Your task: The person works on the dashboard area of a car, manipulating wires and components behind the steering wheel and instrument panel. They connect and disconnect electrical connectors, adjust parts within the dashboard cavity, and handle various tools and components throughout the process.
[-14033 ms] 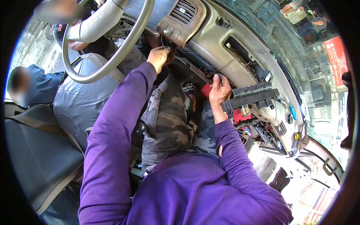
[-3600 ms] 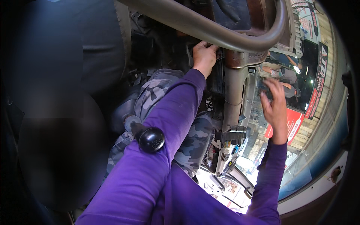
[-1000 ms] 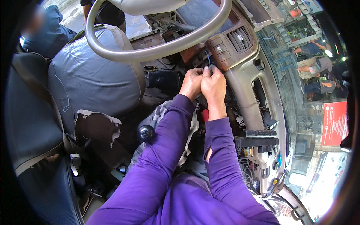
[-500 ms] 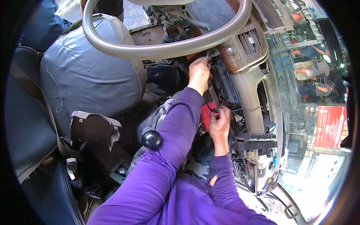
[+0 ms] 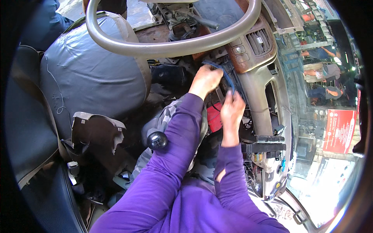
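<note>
A slim blue strip (image 5: 228, 77), blurred, lies at one o'clock of the view's centre, curving beneath the dashboard. The left hand (image 5: 207, 80) grips it near its upper end; the right hand (image 5: 233, 111) appears to pinch its lower end, fingertips together. From the strip, the air vent (image 5: 259, 42) sits at two o'clock, a red object (image 5: 214, 117) at six, the black gear knob (image 5: 157, 140) between seven and eight, and the steering wheel (image 5: 163, 49) at ten.

1. One left hand (image 5: 207, 80) and one right hand (image 5: 232, 112), two in all, both bare.
2. One blue strip (image 5: 229, 80).
3. Two purple sleeves (image 5: 176, 143).
4. One steering wheel (image 5: 171, 49).
5. One round black gear knob (image 5: 157, 140).
6. One large red sign (image 5: 339, 131) with pale print.
</note>
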`<act>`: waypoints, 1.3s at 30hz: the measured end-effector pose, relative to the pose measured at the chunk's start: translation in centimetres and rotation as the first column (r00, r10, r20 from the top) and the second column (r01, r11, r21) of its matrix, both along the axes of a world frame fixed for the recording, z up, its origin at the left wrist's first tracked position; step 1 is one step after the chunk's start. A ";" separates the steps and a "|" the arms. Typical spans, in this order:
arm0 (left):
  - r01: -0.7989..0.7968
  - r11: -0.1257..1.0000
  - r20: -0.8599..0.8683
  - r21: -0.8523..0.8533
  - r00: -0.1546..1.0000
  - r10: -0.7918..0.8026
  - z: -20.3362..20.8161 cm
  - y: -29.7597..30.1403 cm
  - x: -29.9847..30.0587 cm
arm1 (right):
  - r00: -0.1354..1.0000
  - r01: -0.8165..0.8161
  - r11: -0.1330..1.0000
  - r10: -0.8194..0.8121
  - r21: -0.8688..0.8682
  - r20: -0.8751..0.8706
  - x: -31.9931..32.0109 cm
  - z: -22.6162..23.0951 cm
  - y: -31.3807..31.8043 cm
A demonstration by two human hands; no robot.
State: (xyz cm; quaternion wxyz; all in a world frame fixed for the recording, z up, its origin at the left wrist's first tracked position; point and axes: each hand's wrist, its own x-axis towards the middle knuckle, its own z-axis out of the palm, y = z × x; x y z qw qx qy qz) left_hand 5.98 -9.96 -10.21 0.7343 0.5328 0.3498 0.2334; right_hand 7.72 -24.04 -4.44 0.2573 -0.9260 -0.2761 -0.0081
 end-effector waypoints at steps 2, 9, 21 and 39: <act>0.069 0.729 0.302 -0.681 0.933 0.194 3.1 0.3 -0.1 | 0.994 -0.062 0.994 0.069 0.085 -0.087 -2.0 -1.3 -2.8; 0.057 0.956 0.449 -0.286 0.890 0.081 2.5 -1.5 0.6 | 0.831 -0.007 0.945 0.186 0.326 -0.523 -1.0 0.3 -2.6; 0.291 0.385 -0.382 0.876 0.906 0.185 3.9 7.9 2.8 | 0.626 0.364 0.700 0.305 0.614 -0.718 3.1 -2.6 7.2; 0.494 0.600 -0.134 0.629 0.829 -0.543 -3.6 18.8 7.8 | 0.443 0.340 0.499 0.662 0.797 -0.604 5.5 -5.5 13.0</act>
